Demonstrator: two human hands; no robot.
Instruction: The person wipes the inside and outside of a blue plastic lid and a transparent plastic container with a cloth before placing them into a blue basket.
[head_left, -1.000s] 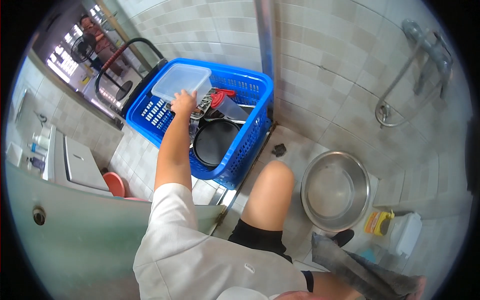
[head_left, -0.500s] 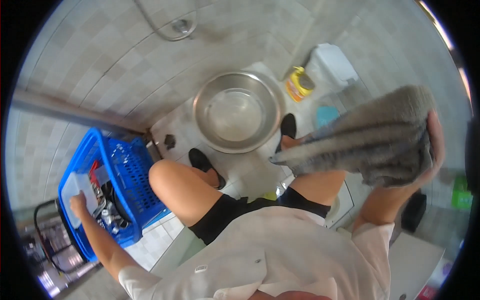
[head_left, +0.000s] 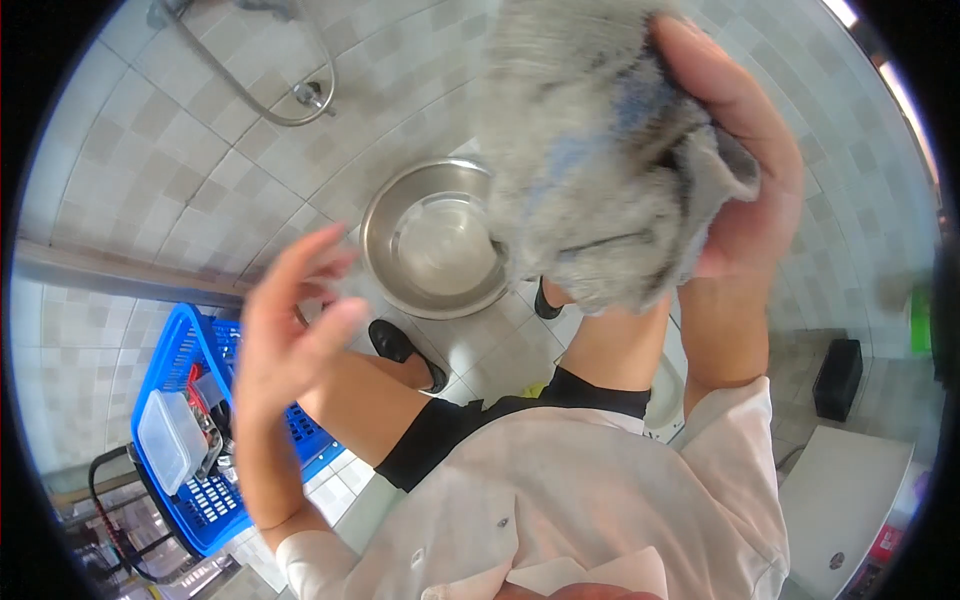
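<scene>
My right hand [head_left: 745,150] grips a grey cloth [head_left: 590,190], raised high in front of me and blurred by motion. Bluish and dark stains show on it, and it hides part of the floor and wall behind. My left hand [head_left: 300,330] is in the air, empty, its fingers apart and slightly smeared. Behind that hand stands a blue plastic basket [head_left: 215,500], holding a clear lidded plastic box [head_left: 172,440] and several metal utensils. A wide steel basin [head_left: 440,245] with water in it rests on the tiled floor ahead, partly covered by the cloth.
A shower hose [head_left: 225,85] hangs on the tiled wall at the far left. On the right are a black box-shaped object [head_left: 838,380] and a white cabinet [head_left: 850,490]. A black wheeled frame [head_left: 110,520] is by the basket.
My left hand has let go of the clear box in the basket and risen toward the middle. The cloth has moved up and left in my right hand, closer to me.
</scene>
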